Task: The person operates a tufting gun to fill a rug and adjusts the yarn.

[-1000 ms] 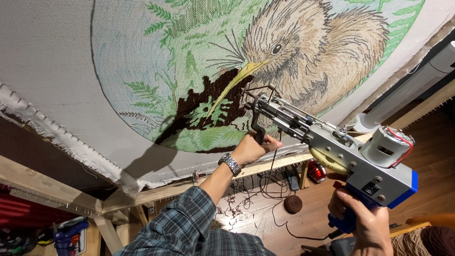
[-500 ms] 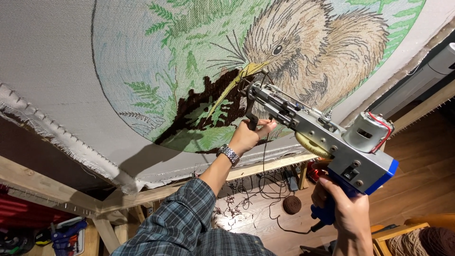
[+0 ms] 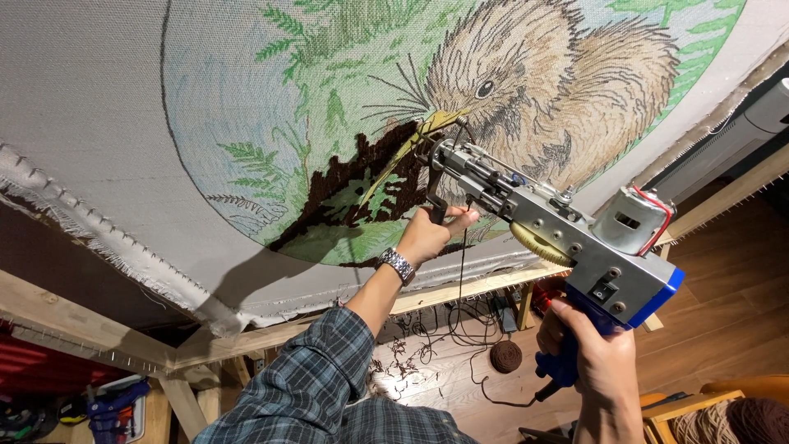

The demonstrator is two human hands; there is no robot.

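A grey metal tufting gun [image 3: 567, 238] with a blue handle points its needle tip at stretched cloth [image 3: 99, 107] printed with a brown bird and green ferns. The tip sits by the bird's yellow beak, beside a patch of dark brown tufted yarn [image 3: 345, 185]. My left hand [image 3: 434, 233], a metal watch on its wrist, grips the gun's black front handle. My right hand [image 3: 596, 358] is wrapped around the blue rear grip. A dark yarn strand hangs from the gun toward the floor.
The cloth is tacked to a wooden frame [image 3: 74, 316] with a frayed white edge. Below on the wooden floor lie a brown yarn ball [image 3: 505, 356], tangled cables and yarn scraps. A blue tool [image 3: 115, 403] sits at lower left; a wooden chair edge shows at lower right.
The gun and both hands have shifted left and slightly up across the cloth, bringing the needle tip from below the beak to right beside it.
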